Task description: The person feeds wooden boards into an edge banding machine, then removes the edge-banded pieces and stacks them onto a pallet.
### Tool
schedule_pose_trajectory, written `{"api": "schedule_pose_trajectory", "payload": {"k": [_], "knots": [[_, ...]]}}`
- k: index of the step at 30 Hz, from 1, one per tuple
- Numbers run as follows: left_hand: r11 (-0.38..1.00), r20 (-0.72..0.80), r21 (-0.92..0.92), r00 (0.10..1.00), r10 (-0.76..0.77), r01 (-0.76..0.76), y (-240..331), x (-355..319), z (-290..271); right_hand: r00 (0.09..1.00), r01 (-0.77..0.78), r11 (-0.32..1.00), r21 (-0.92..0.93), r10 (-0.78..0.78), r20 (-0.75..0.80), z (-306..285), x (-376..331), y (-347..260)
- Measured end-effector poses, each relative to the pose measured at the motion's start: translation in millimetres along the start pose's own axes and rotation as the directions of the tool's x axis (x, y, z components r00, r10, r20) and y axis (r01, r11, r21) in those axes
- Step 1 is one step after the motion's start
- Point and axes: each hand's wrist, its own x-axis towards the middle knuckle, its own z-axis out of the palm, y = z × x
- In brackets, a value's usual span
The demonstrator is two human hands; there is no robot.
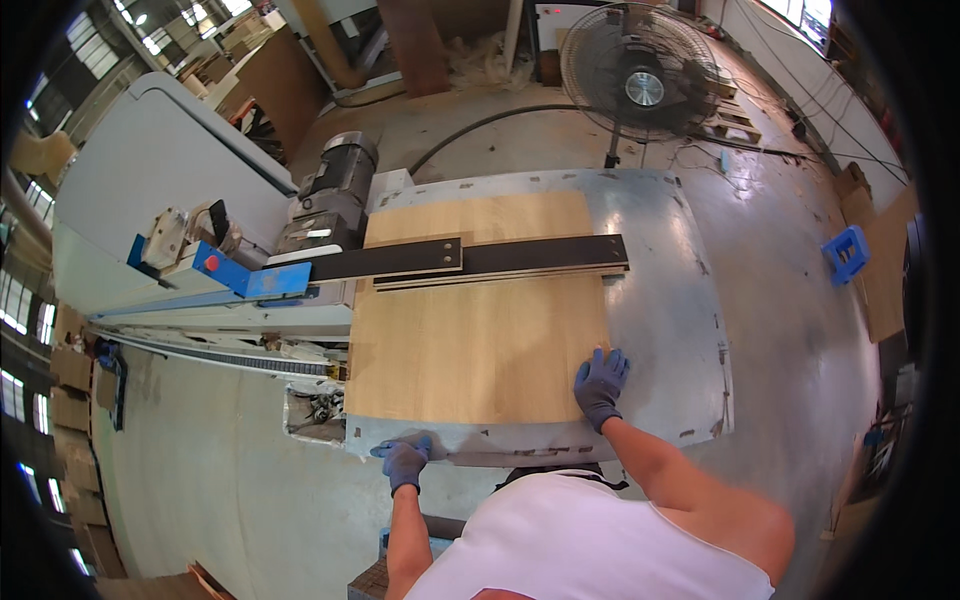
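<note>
A pale wood-grain board (470, 350) lies flat on a metal-topped table (660, 300). My right hand (600, 385), in a blue-grey glove, rests at the board's right edge near its front corner, fingers stretched out. My left hand (404, 463), gloved alike, is at the table's near edge, just in front of the board's near left part. Its fingers are apart and hold nothing. Across the far part of the board lie dark strips (540, 255) with pale edges, stacked and partly overlapping. A dark bar (385, 260) reaches over their left end from the machine.
On the left stands a large grey machine (170, 170) with a motor (340, 175) and a blue bracket (278, 281). Beyond the table is a pedestal fan (640, 75); a black hose (480, 125) curves over the floor. A blue stool (846, 255) stands at right.
</note>
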Motion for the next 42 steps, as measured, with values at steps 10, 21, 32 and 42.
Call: {"api": "schedule_pose_trajectory", "payload": {"k": [10,21,32,42], "knots": [[0.994,0.126,0.053,0.988,0.094,-0.101,18,-18,-33,0.999,0.009,0.999,0.035,-0.007,-0.047,2,-3,5],[0.999,0.189,0.035,0.982,0.024,-0.031,3,10,-10,0.999,0.022,0.995,0.092,-0.018,-0.048,-2,0,2],[0.997,0.169,0.073,0.985,0.028,-0.041,0,14,-3,0.999,0.016,0.995,0.100,-0.013,-0.037,1,-1,4],[0.999,0.052,-0.018,0.998,0.037,-0.036,5,6,2,1.000,0.018,0.993,0.119,-0.015,-0.026,2,-3,6]]}}
